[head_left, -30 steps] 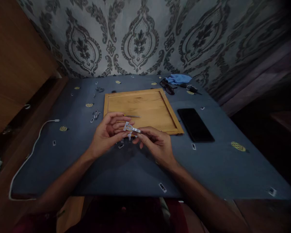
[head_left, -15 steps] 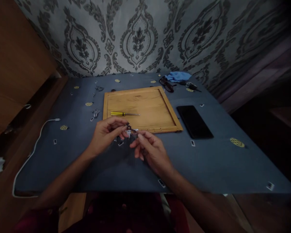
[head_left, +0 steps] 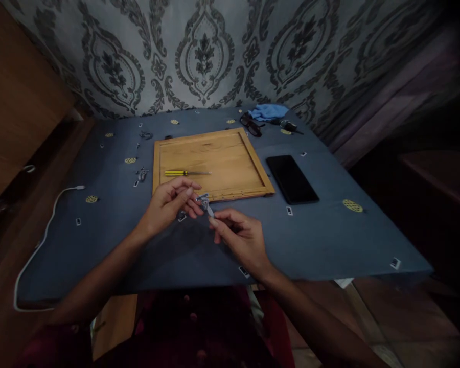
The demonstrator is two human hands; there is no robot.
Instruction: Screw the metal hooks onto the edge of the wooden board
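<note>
A small metal cabinet hinge [head_left: 206, 203] is pinched between the thumb and fingers of my right hand [head_left: 240, 236], above the near edge of the wooden panel. My left hand [head_left: 172, 202] is just left of the hinge, its fingers apart and curved; whether a fingertip touches the metal is unclear. The framed wooden panel [head_left: 230, 153] lies flat on the table. On it rests a yellow-and-black screwdriver [head_left: 178, 173], its shaft toward the right. Partly covered by my left hand, a dark metal piece [head_left: 181, 215] lies on the cloth.
Left of the panel lie another metal hinge [head_left: 141, 174] and a metal part [head_left: 146, 135]. A black phone [head_left: 292, 179] is to the right. Sunglasses [head_left: 252, 125], a blue cloth [head_left: 268, 112] and keys [head_left: 288, 125] sit at the back. A white cable [head_left: 48, 237] runs along the left side.
The hinge has turned in my right hand and now shows its bright metal side. My left fingers have loosened from it and spread. The view has shifted slightly.
</note>
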